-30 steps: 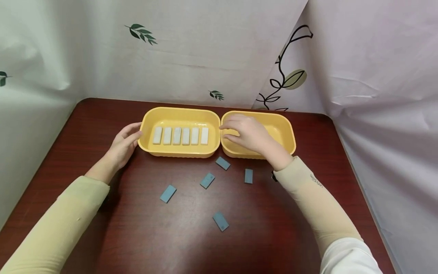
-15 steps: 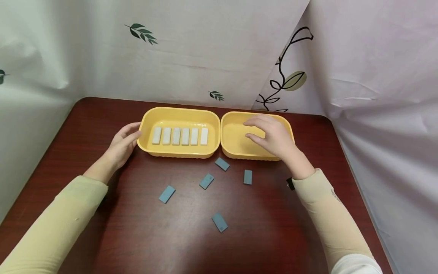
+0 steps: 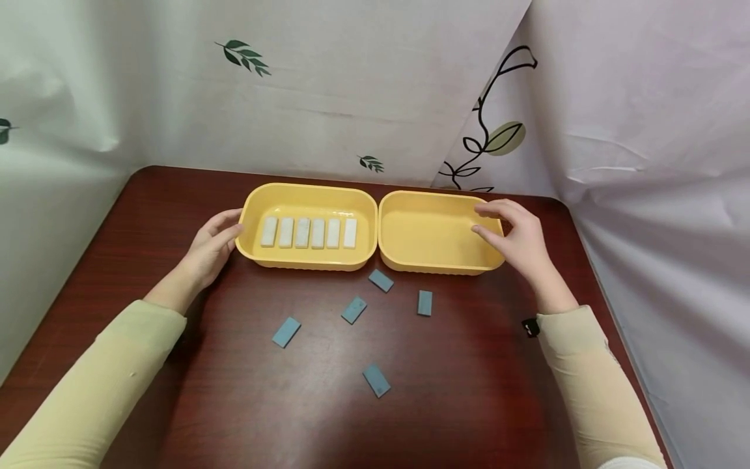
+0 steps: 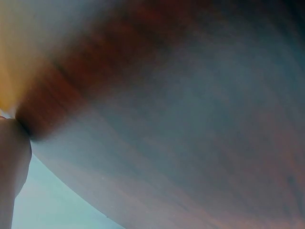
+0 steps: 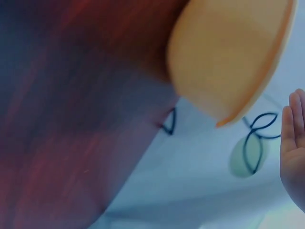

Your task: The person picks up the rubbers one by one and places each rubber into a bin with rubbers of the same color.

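Two yellow plastic trays stand end to end at the back of the table. Inside the left tray (image 3: pixel 310 263), several white rectangular blocks (image 3: pixel 318 234) lie in a row. My left hand (image 3: pixel 209 249) touches that tray's left end with relaxed fingers; its far fingertips are partly hidden. The right tray (image 3: pixel 439 238) shows only its bare yellow floor. At its right end my right hand (image 3: pixel 518 238) is held with thumb and fingers spread apart, nothing between them. In the right wrist view, straight fingers (image 5: pixel 289 126) show beside the tray wall; whether they touch it I cannot tell.
Several blue-grey rectangular tiles lie scattered on the dark red wooden table (image 3: pixel 246 404) in front of the trays, one tile (image 3: pixel 376 380) nearest me. A pale curtain (image 3: pixel 328 78) with leaf prints hangs behind and along the sides.
My right hand has moved rightward across the right tray, from its left end to its right end, uncovering the floor. The left hand and the tiles have stayed nearly still.
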Demonstrator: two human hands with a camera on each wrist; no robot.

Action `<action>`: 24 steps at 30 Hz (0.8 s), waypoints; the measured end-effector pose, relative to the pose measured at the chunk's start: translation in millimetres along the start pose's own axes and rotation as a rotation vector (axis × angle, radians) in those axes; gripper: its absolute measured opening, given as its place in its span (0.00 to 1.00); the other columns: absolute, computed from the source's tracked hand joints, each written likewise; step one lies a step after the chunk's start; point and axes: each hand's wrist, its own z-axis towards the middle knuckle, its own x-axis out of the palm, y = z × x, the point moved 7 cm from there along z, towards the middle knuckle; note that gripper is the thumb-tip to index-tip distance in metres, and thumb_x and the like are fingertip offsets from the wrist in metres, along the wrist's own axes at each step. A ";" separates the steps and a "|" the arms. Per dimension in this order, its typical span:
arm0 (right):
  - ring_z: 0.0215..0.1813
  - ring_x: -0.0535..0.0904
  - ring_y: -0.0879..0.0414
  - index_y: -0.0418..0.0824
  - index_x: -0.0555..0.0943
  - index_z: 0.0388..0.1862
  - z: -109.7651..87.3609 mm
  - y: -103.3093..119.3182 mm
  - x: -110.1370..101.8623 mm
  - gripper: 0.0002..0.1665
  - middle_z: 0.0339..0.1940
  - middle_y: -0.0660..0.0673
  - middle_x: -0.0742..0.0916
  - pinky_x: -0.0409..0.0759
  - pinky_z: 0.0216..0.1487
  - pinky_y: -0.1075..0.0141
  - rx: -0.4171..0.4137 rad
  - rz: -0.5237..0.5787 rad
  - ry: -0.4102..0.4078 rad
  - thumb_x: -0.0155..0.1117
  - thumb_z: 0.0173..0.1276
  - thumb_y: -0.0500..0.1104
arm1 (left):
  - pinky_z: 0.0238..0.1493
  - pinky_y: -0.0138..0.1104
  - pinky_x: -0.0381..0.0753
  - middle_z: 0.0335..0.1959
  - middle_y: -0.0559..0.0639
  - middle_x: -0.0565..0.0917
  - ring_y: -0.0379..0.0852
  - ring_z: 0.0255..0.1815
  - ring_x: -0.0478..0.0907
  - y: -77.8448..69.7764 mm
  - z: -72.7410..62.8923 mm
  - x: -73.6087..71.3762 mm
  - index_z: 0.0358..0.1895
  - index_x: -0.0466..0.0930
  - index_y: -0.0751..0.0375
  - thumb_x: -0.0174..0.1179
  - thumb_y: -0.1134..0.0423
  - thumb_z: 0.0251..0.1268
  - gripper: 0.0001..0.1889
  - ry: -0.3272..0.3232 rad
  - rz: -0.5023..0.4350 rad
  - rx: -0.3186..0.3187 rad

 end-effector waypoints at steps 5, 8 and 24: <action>0.50 0.82 0.75 0.31 0.88 0.55 -9.9 -26.0 -12.3 0.21 0.52 0.35 0.90 0.78 0.57 0.83 0.104 0.116 -0.046 0.78 0.63 0.27 | 0.58 0.19 0.78 0.63 0.40 0.72 0.30 0.59 0.78 -0.1 0.1 -0.3 0.62 0.76 0.52 0.54 0.70 0.82 0.14 0.001 0.013 -0.004; 0.49 0.83 0.76 0.28 0.86 0.56 -16.3 -42.3 -17.2 0.21 0.50 0.45 0.90 0.79 0.55 0.83 0.174 0.168 -0.077 0.77 0.64 0.26 | 0.58 0.19 0.78 0.63 0.40 0.72 0.30 0.59 0.78 0.2 0.5 -0.5 0.62 0.76 0.52 0.55 0.70 0.82 0.14 0.000 0.016 -0.004; 0.47 0.85 0.72 0.36 0.84 0.59 -37.9 -93.3 -12.4 0.20 0.46 0.64 0.89 0.81 0.51 0.85 0.396 0.373 -0.068 0.72 0.70 0.29 | 0.58 0.20 0.79 0.63 0.41 0.73 0.31 0.59 0.79 0.0 0.7 0.2 0.62 0.76 0.52 0.53 0.71 0.83 0.14 -0.004 0.009 -0.002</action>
